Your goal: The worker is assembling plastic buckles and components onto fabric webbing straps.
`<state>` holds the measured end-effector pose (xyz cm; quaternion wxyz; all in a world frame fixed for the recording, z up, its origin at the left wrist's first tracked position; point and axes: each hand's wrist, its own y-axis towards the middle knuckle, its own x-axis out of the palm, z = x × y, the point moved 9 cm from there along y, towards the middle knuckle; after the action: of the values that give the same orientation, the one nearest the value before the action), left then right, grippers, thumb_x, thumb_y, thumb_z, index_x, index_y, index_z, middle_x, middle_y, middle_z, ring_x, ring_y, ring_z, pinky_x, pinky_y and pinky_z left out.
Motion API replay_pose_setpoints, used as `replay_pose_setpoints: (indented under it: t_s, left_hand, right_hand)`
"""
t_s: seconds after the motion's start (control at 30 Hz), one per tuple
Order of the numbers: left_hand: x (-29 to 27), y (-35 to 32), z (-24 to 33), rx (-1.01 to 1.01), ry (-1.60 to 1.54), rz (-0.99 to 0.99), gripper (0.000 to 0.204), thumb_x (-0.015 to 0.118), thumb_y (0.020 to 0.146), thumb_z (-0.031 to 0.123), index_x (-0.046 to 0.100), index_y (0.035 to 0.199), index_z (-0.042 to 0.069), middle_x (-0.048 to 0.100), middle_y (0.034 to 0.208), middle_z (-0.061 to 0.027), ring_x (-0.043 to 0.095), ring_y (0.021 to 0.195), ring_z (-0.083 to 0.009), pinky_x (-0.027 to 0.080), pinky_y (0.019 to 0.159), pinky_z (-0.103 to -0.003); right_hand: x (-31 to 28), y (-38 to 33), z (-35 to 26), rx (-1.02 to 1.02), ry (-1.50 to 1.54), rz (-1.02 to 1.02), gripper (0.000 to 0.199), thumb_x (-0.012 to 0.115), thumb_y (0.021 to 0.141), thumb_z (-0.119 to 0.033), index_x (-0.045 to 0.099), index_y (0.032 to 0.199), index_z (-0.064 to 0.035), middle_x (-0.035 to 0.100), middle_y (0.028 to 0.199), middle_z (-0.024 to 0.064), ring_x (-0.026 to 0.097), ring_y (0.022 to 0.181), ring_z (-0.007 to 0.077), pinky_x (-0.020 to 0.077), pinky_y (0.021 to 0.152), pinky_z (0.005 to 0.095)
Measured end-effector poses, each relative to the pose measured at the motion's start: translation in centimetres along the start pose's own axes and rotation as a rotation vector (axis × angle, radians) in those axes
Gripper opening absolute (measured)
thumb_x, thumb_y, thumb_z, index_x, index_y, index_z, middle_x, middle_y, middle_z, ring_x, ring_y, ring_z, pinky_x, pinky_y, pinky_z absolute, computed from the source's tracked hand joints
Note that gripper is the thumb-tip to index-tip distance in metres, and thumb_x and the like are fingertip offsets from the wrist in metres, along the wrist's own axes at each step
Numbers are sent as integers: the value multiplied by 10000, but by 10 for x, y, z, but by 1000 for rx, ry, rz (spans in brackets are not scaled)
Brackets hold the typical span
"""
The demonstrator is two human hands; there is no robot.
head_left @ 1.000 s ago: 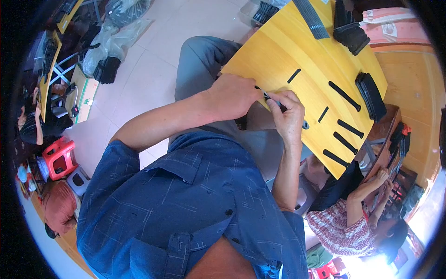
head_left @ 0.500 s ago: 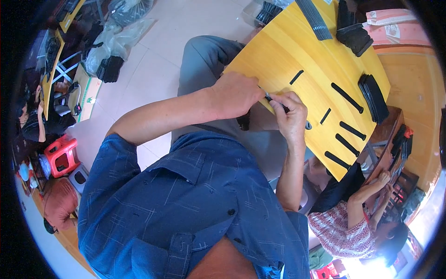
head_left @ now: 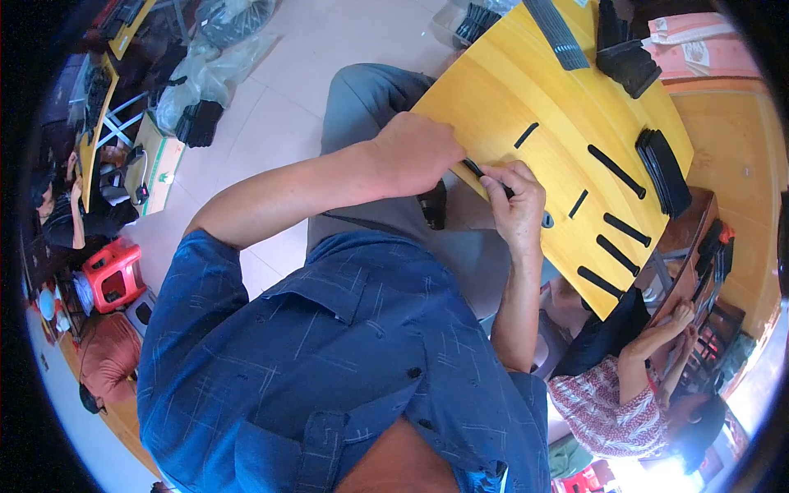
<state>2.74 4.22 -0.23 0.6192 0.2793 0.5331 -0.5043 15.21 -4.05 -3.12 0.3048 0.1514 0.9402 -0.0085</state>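
Near the front edge of the yellow wooden board [head_left: 485,99], my hands are close together over my lap. My right hand [head_left: 518,201] pinches a small, dark, strip-like piece [head_left: 472,167] between thumb and fingers. Its far end reaches toward the fingers of my left hand [head_left: 419,154]. That hand is closed, back upward, and whatever lies in its fingers is hidden. Beside my right hand, a small grey ring-like part [head_left: 547,220] sits on the board. Two short black strips [head_left: 527,135] and several longer black strips with thickened ends [head_left: 616,172] lie farther off.
A stack of black pieces [head_left: 662,172] lies at the board's right edge. Grey strips [head_left: 556,33] and a black bundle [head_left: 626,62] occupy its far end. A co-worker in a patterned top [head_left: 612,407] sits at right. Red stool [head_left: 113,274] and plastic bags [head_left: 197,74] stand left.
My left hand has shifted slightly, and more of the dark piece shows between the hands. A small shiny bit seen there earlier no longer shows. My right hand keeps its pinch.
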Motion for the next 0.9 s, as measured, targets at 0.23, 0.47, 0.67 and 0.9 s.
replay_pose_setpoints:
  t_s: [0.23, 0.47, 0.67, 0.9]
  left_hand:
    - [0, -4, -8, -21, -20, 35, 154, 655, 835, 139, 759, 948, 128, 707, 860, -123, 732, 845, -329, 596, 674, -469]
    - [-1, -12, -14, -33, -4, 50, 161, 623, 876, 163, 743, 981, 139, 680, 881, -121, 720, 819, -344, 583, 661, -493]
    - [7, -7, -19, -38, 12, -15, 200, 610, 890, 169, 756, 1024, 155, 683, 880, -129, 722, 801, -349, 583, 668, -494]
    - [3, -12, -21, -6, -41, 80, 189, 596, 899, 180, 754, 998, 148, 676, 859, -137, 719, 798, -358, 581, 664, -491]
  right_hand:
    - [0, -1, -4, -18, -28, 0, 110, 747, 841, -29, 785, 944, -28, 673, 810, 128, 673, 768, 270, 529, 707, 356]
    - [-1, -1, -3, -36, -24, 6, 115, 748, 838, -30, 782, 948, -29, 672, 813, 132, 669, 768, 285, 536, 719, 368]
    - [0, -2, -3, -81, -9, 22, 120, 753, 844, -41, 786, 959, -33, 662, 799, 130, 665, 760, 271, 523, 699, 361]
    - [-1, -2, -5, -49, -31, -3, 116, 753, 850, -41, 786, 961, -30, 655, 793, 127, 657, 746, 263, 517, 690, 361]
